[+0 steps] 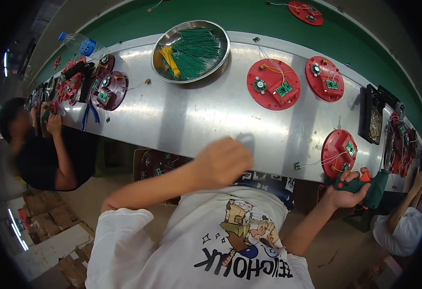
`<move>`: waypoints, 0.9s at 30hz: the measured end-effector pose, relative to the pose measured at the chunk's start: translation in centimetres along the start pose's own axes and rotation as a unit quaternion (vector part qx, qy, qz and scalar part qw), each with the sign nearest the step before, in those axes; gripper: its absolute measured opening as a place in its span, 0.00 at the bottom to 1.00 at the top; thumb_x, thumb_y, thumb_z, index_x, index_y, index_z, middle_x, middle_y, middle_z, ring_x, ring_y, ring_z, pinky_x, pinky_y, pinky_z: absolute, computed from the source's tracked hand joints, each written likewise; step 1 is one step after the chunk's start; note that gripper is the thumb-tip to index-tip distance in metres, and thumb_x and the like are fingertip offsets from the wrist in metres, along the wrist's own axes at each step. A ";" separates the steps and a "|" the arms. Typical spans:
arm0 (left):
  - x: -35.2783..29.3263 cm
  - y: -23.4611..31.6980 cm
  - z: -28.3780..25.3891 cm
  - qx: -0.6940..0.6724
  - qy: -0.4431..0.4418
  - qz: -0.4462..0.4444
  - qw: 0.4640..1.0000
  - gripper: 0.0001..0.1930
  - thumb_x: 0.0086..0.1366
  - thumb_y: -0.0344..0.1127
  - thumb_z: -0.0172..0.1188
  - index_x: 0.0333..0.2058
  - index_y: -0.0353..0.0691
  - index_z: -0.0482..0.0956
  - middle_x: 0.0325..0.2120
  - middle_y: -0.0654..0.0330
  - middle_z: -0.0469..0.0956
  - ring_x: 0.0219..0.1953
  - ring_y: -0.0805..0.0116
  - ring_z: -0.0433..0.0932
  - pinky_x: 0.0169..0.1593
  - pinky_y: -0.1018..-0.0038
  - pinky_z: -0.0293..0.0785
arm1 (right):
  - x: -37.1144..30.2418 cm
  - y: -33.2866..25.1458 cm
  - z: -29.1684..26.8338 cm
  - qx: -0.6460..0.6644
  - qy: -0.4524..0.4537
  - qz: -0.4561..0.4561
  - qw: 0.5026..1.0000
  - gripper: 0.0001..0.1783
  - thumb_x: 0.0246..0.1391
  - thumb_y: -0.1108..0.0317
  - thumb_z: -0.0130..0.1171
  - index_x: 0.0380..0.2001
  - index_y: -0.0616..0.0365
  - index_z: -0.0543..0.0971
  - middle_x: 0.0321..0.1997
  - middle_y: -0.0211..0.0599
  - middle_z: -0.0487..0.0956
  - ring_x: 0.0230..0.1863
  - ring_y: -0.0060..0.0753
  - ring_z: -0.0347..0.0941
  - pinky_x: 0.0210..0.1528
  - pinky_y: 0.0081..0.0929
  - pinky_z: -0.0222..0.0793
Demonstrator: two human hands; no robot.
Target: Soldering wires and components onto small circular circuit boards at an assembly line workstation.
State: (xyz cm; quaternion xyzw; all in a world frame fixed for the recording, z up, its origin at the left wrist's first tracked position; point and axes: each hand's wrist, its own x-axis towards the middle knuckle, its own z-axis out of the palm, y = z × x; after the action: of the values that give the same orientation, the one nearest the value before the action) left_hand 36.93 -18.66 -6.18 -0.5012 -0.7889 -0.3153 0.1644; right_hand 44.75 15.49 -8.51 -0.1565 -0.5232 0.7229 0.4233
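My left hand (224,163), curled and blurred by motion, hovers over the front edge of the metal bench. Its fingers are folded down, and whatever they may hold is hidden. On the right, my right hand (348,190) is wrapped round a dark green hand tool (377,189) with an orange-red trigger; its exact kind is unclear. Just beyond that tool lies a round red plate (333,150) carrying a small green circuit board and wires. Two similar red disc assemblies, one (265,91) left of the other (317,72), lie farther back.
A steel bowl (224,61) holds green wires and a yellow bundle. To its left are dark red discs (117,91), blue-handled pliers (95,113) and a plastic bottle (83,45). A black tray (366,118) stands at right. Co-workers sit on both sides.
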 end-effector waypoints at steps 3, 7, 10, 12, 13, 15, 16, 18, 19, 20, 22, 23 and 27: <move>3.3 -4.8 -4.1 0.085 0.058 -0.070 0.992 0.13 0.49 0.27 0.63 0.36 0.35 0.78 0.24 0.56 0.76 0.28 0.57 0.77 0.34 0.61 0.74 | -0.1 -0.2 0.1 -0.006 0.008 -0.007 1.000 0.23 0.68 0.51 0.36 0.47 0.62 0.69 0.17 0.33 0.66 0.16 0.26 0.58 0.22 0.22 0.59; 5.7 -13.8 -7.6 0.119 0.047 -0.159 0.979 0.08 0.60 0.28 0.60 0.39 0.42 0.81 0.26 0.55 0.79 0.30 0.54 0.78 0.35 0.61 0.74 | -0.1 -0.2 0.0 0.008 0.007 0.006 1.000 0.24 0.68 0.50 0.37 0.46 0.61 0.69 0.15 0.32 0.65 0.16 0.25 0.58 0.22 0.21 0.57; 5.6 -18.2 -8.1 0.148 -0.034 -0.156 0.976 0.05 0.62 0.29 0.60 0.37 0.40 0.82 0.29 0.55 0.80 0.33 0.52 0.79 0.38 0.60 0.75 | -0.1 -0.3 0.8 -0.003 0.016 0.005 1.000 0.24 0.67 0.49 0.38 0.46 0.62 0.68 0.14 0.32 0.65 0.16 0.25 0.59 0.21 0.21 0.56; 5.8 -19.2 -7.9 0.154 -0.030 -0.118 0.981 0.05 0.61 0.29 0.61 0.35 0.39 0.83 0.31 0.55 0.80 0.35 0.53 0.78 0.41 0.61 0.75 | -0.1 -0.2 0.9 -0.009 0.017 -0.001 1.000 0.24 0.67 0.49 0.38 0.45 0.62 0.68 0.14 0.32 0.65 0.16 0.25 0.59 0.21 0.21 0.56; 6.0 -19.5 -7.7 0.161 -0.027 -0.082 0.983 0.04 0.60 0.29 0.62 0.34 0.38 0.83 0.32 0.55 0.80 0.37 0.54 0.78 0.43 0.61 0.75 | -0.1 -0.2 0.8 -0.015 0.014 -0.004 1.000 0.24 0.67 0.49 0.38 0.45 0.62 0.68 0.15 0.32 0.65 0.16 0.25 0.59 0.21 0.21 0.56; 6.5 -20.1 -7.7 0.162 -0.051 -0.053 0.984 0.04 0.59 0.29 0.63 0.33 0.38 0.83 0.33 0.56 0.80 0.40 0.55 0.77 0.46 0.62 0.74 | -0.1 -0.3 1.0 -0.017 0.022 -0.005 1.000 0.24 0.67 0.49 0.38 0.45 0.62 0.68 0.14 0.32 0.65 0.16 0.25 0.58 0.21 0.21 0.55; 6.7 -20.2 -7.6 0.166 -0.075 -0.026 0.983 0.04 0.58 0.29 0.64 0.32 0.37 0.83 0.35 0.57 0.80 0.42 0.56 0.77 0.48 0.64 0.74 | -0.2 -0.3 1.0 -0.017 0.027 -0.005 0.999 0.24 0.67 0.49 0.38 0.45 0.62 0.68 0.14 0.32 0.65 0.16 0.25 0.58 0.20 0.21 0.55; 6.7 -20.3 -7.0 0.161 -0.100 -0.040 0.981 0.04 0.57 0.28 0.64 0.33 0.37 0.83 0.36 0.57 0.79 0.43 0.56 0.76 0.49 0.64 0.73 | -0.2 -0.5 0.8 -0.016 0.025 -0.009 1.000 0.24 0.67 0.49 0.38 0.45 0.62 0.68 0.15 0.32 0.65 0.16 0.24 0.58 0.20 0.21 0.55; 6.8 -20.4 -6.7 0.159 -0.126 -0.054 0.978 0.05 0.57 0.27 0.63 0.33 0.36 0.83 0.37 0.57 0.79 0.45 0.56 0.75 0.50 0.65 0.73 | -0.2 -0.6 0.6 -0.013 0.023 -0.013 1.000 0.24 0.67 0.48 0.38 0.46 0.61 0.69 0.15 0.32 0.65 0.16 0.24 0.58 0.20 0.21 0.55; 6.7 -20.5 -6.8 0.154 -0.125 -0.052 0.979 0.05 0.57 0.27 0.63 0.33 0.36 0.83 0.37 0.57 0.79 0.45 0.56 0.75 0.50 0.65 0.73 | -0.2 -0.4 0.4 0.012 0.007 -0.008 1.000 0.24 0.67 0.48 0.38 0.46 0.61 0.68 0.16 0.32 0.66 0.16 0.24 0.58 0.19 0.21 0.56; 6.6 -20.9 -7.1 0.193 -0.135 -0.039 0.971 0.06 0.58 0.27 0.63 0.35 0.35 0.82 0.39 0.56 0.79 0.46 0.55 0.75 0.51 0.64 0.73 | 0.1 -0.1 0.3 0.048 -0.036 -0.010 0.998 0.24 0.67 0.48 0.39 0.47 0.60 0.68 0.21 0.35 0.69 0.16 0.25 0.59 0.19 0.21 0.57; 6.6 -20.9 -7.1 0.184 -0.133 -0.035 0.973 0.06 0.58 0.27 0.63 0.35 0.35 0.82 0.39 0.56 0.79 0.46 0.55 0.75 0.51 0.64 0.73 | -0.2 0.0 0.7 0.041 0.018 -0.015 0.999 0.24 0.67 0.49 0.39 0.48 0.60 0.67 0.26 0.37 0.71 0.16 0.25 0.60 0.18 0.22 0.58; 7.8 -18.3 -7.0 0.187 -0.035 -0.023 0.981 0.06 0.60 0.25 0.61 0.37 0.34 0.80 0.39 0.55 0.79 0.44 0.53 0.77 0.49 0.63 0.74 | -0.5 0.0 0.1 0.072 -0.067 -0.037 0.994 0.20 0.68 0.54 0.40 0.49 0.61 0.67 0.48 0.42 0.69 0.20 0.23 0.63 0.19 0.22 0.61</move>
State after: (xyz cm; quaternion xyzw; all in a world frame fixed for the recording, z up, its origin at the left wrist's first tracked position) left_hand 16.73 -23.42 -2.53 -0.4540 -0.8504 -0.1482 0.2208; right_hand 44.97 15.06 -8.59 -0.0577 -0.5024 0.7515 0.4238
